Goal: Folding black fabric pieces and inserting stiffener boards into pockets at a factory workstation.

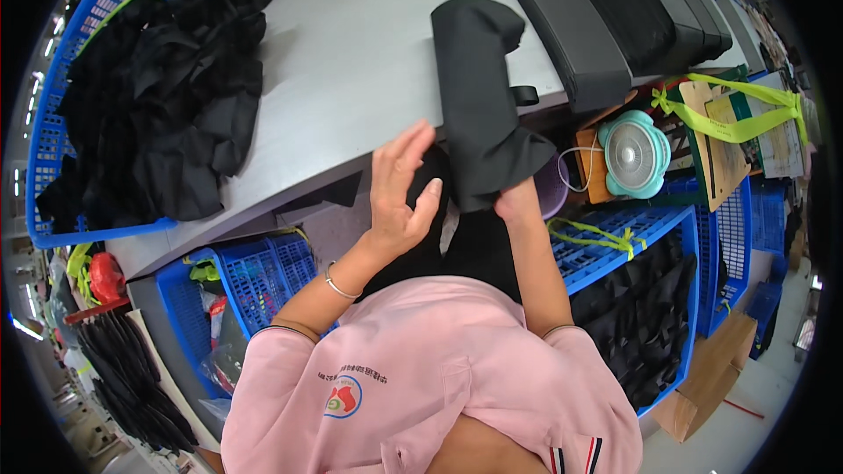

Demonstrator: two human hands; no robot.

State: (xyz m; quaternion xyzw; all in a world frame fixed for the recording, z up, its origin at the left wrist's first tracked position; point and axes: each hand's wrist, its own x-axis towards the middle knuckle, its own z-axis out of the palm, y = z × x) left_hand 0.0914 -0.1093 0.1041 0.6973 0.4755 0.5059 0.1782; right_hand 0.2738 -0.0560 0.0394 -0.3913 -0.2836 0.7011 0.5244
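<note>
A long black fabric piece (479, 96), shaped like a sleeve or pouch, lies over the front edge of the grey table, its near end hanging above my lap. A short black strap or loop (524, 96) sticks out from its right side. My right hand (516, 200) holds the near end, with its fingers hidden by the cloth. Just left of the piece, my left hand (402, 189) is raised, fingers stretched out and thumb apart, holding nothing.
A blue basket (44, 154) heaped with black cloth (167, 96) stands left on the table (342, 44). Black box-shaped pieces (575, 39) sit at far right. A turquoise fan (634, 155) is beside the table. Blue crates flank me; the right crate (694, 298) contains black pieces.
</note>
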